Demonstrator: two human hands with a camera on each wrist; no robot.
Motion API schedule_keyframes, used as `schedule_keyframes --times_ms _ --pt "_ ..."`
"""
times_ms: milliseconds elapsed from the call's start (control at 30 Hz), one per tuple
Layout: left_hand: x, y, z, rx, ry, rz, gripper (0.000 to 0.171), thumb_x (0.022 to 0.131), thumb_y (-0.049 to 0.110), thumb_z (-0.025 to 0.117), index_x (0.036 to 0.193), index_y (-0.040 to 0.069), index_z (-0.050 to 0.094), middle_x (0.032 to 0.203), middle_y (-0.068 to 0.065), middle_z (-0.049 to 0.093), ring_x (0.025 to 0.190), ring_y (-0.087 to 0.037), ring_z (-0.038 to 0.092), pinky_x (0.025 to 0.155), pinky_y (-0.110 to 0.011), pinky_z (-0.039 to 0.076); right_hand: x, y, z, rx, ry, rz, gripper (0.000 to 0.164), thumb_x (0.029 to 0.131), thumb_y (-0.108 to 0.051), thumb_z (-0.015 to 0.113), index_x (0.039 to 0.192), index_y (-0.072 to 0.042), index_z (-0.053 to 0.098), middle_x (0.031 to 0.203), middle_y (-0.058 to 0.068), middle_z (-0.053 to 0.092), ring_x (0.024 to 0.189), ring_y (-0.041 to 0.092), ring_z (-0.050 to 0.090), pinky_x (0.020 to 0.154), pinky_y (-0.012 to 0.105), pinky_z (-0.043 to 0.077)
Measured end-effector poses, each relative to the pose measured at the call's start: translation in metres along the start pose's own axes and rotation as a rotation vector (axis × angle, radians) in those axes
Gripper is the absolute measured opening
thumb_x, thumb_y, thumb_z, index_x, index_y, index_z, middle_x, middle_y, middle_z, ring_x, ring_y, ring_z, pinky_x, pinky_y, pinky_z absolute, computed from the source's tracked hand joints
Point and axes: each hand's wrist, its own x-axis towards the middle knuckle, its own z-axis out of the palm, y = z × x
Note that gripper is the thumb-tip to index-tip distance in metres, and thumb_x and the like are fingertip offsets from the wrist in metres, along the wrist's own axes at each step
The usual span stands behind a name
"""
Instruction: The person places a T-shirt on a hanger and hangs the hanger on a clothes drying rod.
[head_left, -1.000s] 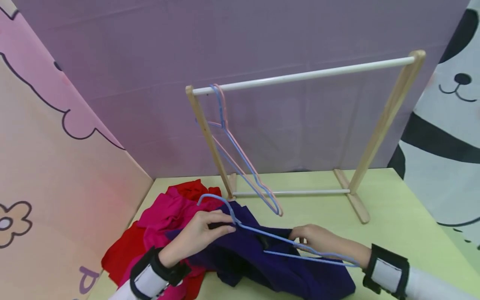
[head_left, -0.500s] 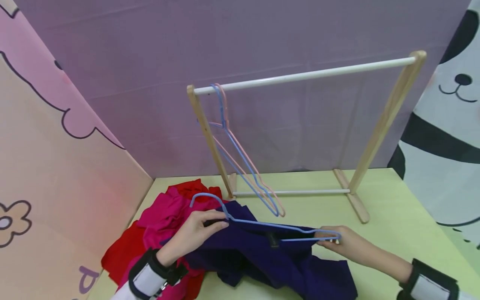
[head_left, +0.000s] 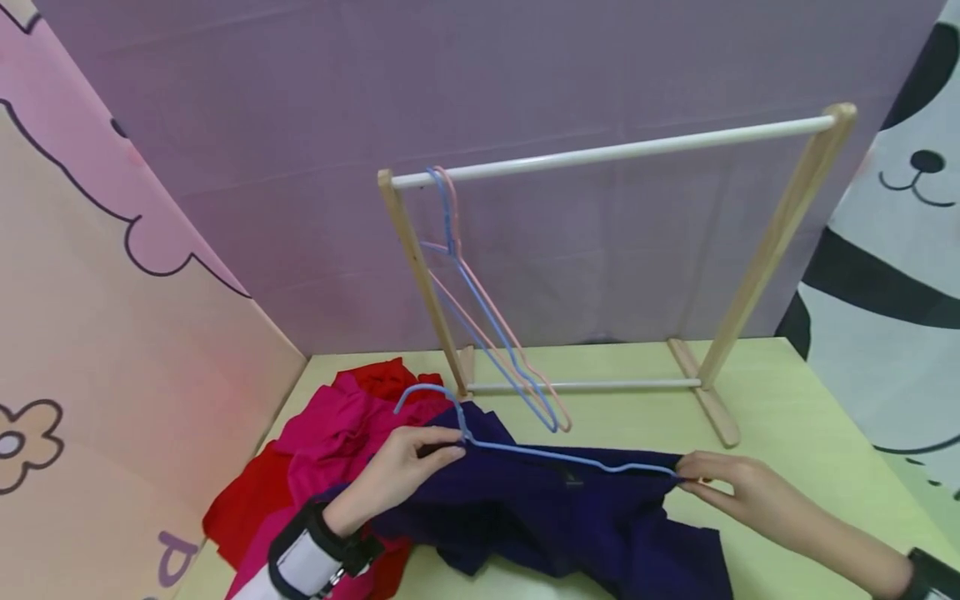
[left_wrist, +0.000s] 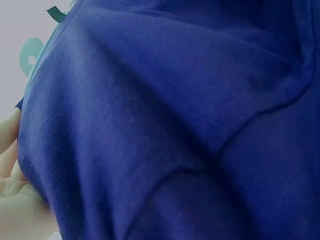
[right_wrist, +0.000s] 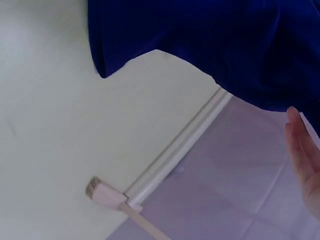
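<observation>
A navy blue shirt [head_left: 517, 517] lies spread over the near part of the table, with a dark label inside its upper part. Along its top edge runs a light blue clothes hanger [head_left: 540, 452], its hook pointing up and left. My left hand [head_left: 405, 462] pinches the hanger just below the hook, together with the fabric. At the hanger's right end, my right hand [head_left: 727, 487] pinches the shirt's upper edge between thumb and fingers. The hanger's lower bar is hidden by the cloth. Blue fabric [left_wrist: 150, 120] fills most of the left wrist view.
Behind stands a wooden rack with a white rail [head_left: 615, 153]. A blue hanger [head_left: 487, 312] and a pink hanger [head_left: 513, 346] hang at its left end. Magenta cloth [head_left: 337, 425] and red cloth [head_left: 243, 504] are heaped at the left of the pale yellow table [head_left: 795, 425].
My right hand has moved right along the hanger to its end and stretched the shirt's upper edge outward. The hanger's right end has gone in under the cloth. My left hand stays nearly in place.
</observation>
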Motion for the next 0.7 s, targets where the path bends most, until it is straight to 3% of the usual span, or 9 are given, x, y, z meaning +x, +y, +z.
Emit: schedule_keyframes --times_ms 67,200,400,700 --pt "-0.002 0.001 0.001 -0.011 -0.017 0.002 0.029 0.084 0.019 0.06 0.106 0.0 0.063 0.102 -0.01 0.064 0.091 -0.016 0.059 0.075 -0.022 0.047 0.001 -0.002 -0.004 -0.027 0.031 -0.031 0.01 0.082 -0.023 0.062 0.086 -0.015 0.064 0.084 -0.007 0.063 0.088 -0.007 0.054 0.071 0.004 0.039" --pt "-0.005 0.004 0.004 -0.036 -0.04 0.02 0.028 0.085 0.018 0.059 0.106 0.0 0.063 0.1 -0.009 0.064 0.084 -0.01 0.058 0.071 -0.021 0.047 0.009 -0.011 -0.012 -0.036 0.065 -0.087 0.026 0.09 -0.034 0.046 0.085 -0.015 0.063 0.084 -0.008 0.062 0.091 -0.009 0.051 0.069 0.005 0.04" --pt "-0.001 0.006 0.015 -0.051 -0.033 0.064 0.024 0.084 0.017 0.06 0.103 0.004 0.065 0.093 -0.004 0.064 0.076 -0.006 0.052 0.066 -0.02 0.045 0.03 -0.033 -0.015 0.012 0.066 -0.11 0.027 0.092 -0.032 0.043 0.086 -0.014 0.063 0.086 -0.008 0.061 0.087 -0.003 0.053 0.07 0.007 0.041" --pt "0.003 0.01 0.034 -0.067 -0.031 0.148 0.022 0.082 0.016 0.062 0.1 0.004 0.066 0.091 -0.003 0.064 0.081 -0.006 0.054 0.068 -0.021 0.046 0.046 -0.052 0.0 0.165 0.001 -0.072 0.027 0.093 -0.027 0.042 0.089 -0.01 0.062 0.09 -0.002 0.06 0.089 0.004 0.054 0.08 0.01 0.039"
